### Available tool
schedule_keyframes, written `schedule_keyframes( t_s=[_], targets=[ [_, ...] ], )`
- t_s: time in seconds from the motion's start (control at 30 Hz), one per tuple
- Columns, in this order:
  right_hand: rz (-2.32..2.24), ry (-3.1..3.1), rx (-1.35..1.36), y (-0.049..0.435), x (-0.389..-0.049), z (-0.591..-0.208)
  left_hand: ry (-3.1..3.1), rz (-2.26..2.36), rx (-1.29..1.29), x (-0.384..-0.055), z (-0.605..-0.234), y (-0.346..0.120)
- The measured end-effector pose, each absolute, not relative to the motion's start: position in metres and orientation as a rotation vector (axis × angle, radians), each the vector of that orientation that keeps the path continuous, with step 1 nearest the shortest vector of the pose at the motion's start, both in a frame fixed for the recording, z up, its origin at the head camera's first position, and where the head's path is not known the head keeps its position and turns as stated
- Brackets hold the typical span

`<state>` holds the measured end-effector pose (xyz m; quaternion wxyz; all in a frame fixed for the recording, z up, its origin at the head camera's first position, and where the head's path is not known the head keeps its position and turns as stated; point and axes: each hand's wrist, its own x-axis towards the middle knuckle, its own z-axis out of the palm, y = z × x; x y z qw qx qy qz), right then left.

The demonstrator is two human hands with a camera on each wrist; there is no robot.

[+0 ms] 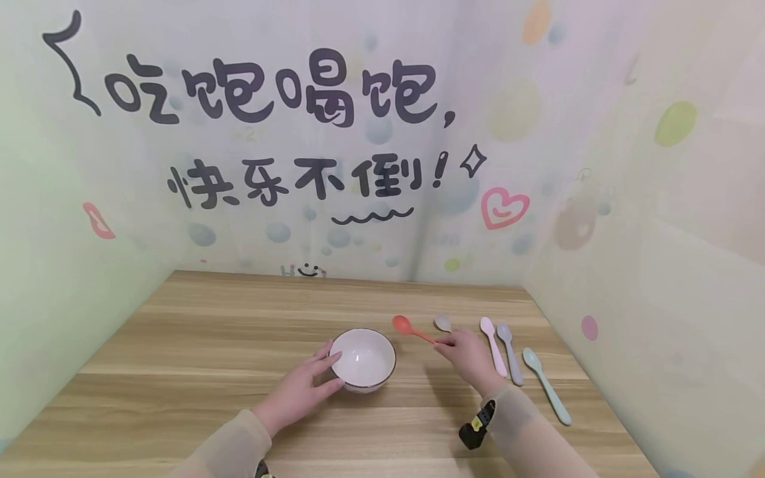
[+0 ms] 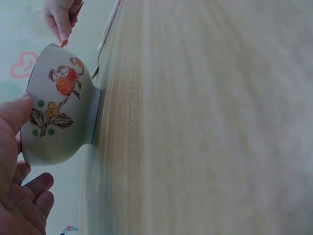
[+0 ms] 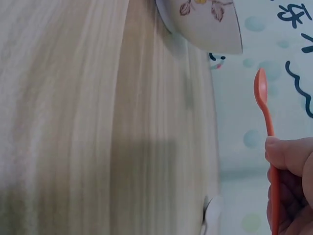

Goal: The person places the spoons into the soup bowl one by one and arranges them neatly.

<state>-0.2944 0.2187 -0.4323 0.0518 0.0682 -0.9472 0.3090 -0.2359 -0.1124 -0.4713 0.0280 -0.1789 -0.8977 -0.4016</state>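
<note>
In the head view, a white bowl [image 1: 366, 358] with a dark rim stands upright on the table. My left hand [image 1: 301, 388] grips its left side at the rim, the thumb on the near side. Painted fruit and leaves show on the bowl's outer wall in the left wrist view. My right hand [image 1: 471, 358] pinches the handle of an orange spoon [image 3: 261, 90] between thumb and fingers. The spoon's bowl end points left, raised above the table in the right wrist view. A greyish spoon [image 1: 442, 322] lies just beyond my right hand, its handle hidden behind the hand.
Right of my right hand lie a pink spoon [image 1: 489, 328], a grey-purple spoon [image 1: 507, 338] and a pale green spoon [image 1: 546, 385]. The wooden table [image 1: 197, 345] meets a printed back wall [image 1: 382, 245] and side walls.
</note>
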Motion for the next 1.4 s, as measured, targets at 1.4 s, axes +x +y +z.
schedule_keyframes(
  t_s=[1.4],
  targets=[
    [0.556, -2.952, 0.827, 0.179, -0.286, -0.401, -2.758, -1.256, -0.558, -0.235, -0.471, -0.113]
  ],
)
